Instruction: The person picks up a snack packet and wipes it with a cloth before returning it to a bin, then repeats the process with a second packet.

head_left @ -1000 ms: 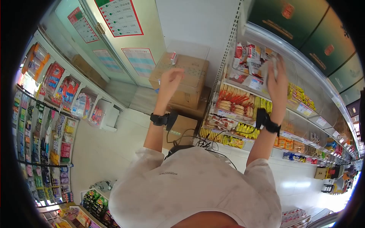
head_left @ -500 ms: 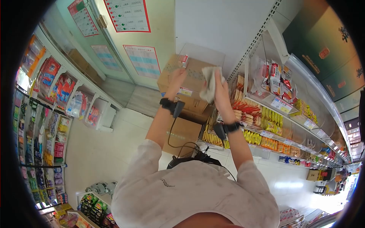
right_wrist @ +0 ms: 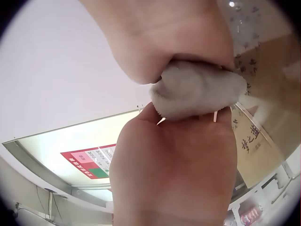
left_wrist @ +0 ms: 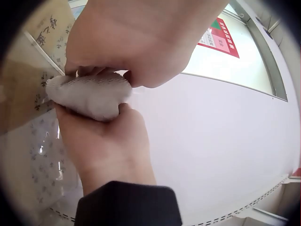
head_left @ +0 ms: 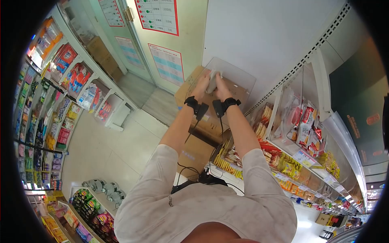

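Observation:
A folded whitish cloth (head_left: 211,83) is held between the two hands in front of the body. My left hand (head_left: 201,87) grips it from one side, and my right hand (head_left: 221,87) grips it from the other. Both wrist views show the cloth (left_wrist: 91,96) bunched into a thick pad with fingers wrapped over its edges. In the right wrist view the cloth (right_wrist: 197,89) covers most of the fingertips. Just beneath and beyond the hands is a clear plastic box (head_left: 241,77) on top of a cardboard box (head_left: 183,94).
Shelves of packaged snacks (head_left: 308,129) run along the right. A rack of bagged goods (head_left: 75,77) lines the left side. Behind the boxes stands a white wall (head_left: 259,36), beside a door with a posted notice (head_left: 166,65). Another cardboard box (head_left: 194,156) lies lower down, near black cables (head_left: 188,172).
My right hand has swung left from the snack shelf with the cloth, over to the boxes. My left hand has come to meet it and now grips the cloth too. The view has turned right.

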